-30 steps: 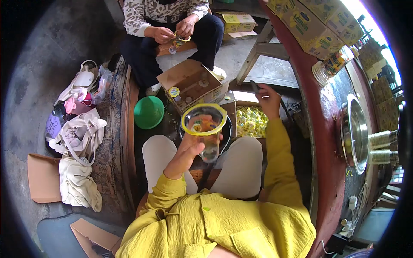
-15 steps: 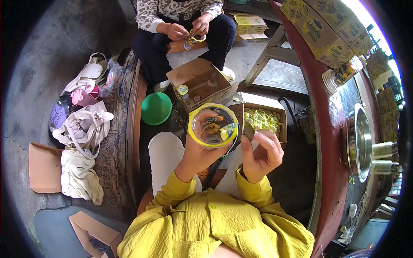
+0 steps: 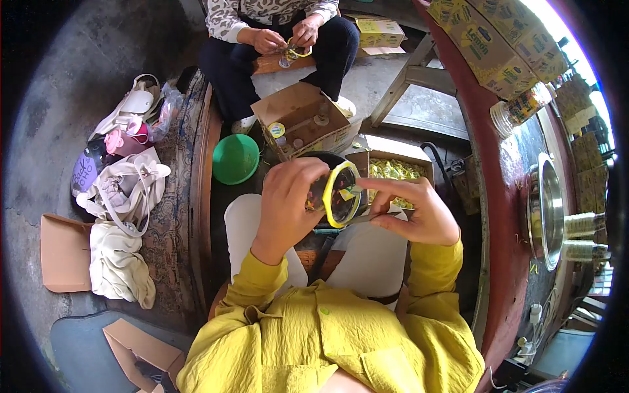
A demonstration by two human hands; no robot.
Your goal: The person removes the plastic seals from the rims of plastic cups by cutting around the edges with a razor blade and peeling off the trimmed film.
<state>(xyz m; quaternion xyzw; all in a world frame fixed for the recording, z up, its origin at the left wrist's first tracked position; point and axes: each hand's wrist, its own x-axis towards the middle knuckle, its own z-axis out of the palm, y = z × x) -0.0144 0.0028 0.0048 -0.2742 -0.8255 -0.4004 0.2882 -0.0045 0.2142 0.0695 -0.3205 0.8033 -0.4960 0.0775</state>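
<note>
My left hand (image 3: 283,203) is wrapped round a clear plastic jar with a yellow rim (image 3: 333,182), tipped so that its yellow-edged end faces right. Printed bits of yellow and green show on the jar. At that end is my right hand (image 3: 422,211), its index finger stretched out to the rim. Between the right thumb and the other fingers is a small flat brownish-grey piece (image 3: 379,218), seen nearly edge-on; I cannot tell its material. Below the hands are my knees in white trousers (image 3: 373,252).
Ahead, an open carton (image 3: 282,108) holds clear containers; another carton (image 3: 429,160) holds yellow packets. A green basin (image 3: 236,159) stands left of them. Opposite, a seated person's hands (image 3: 270,42) work on a similar yellow-rimmed container. The red-edged table (image 3: 496,275) at right carries a metal bowl (image 3: 557,213).
The jar has turned from its round end facing me to facing right. My right hand has come up against its rim, index finger now extended, still holding the flat piece.
</note>
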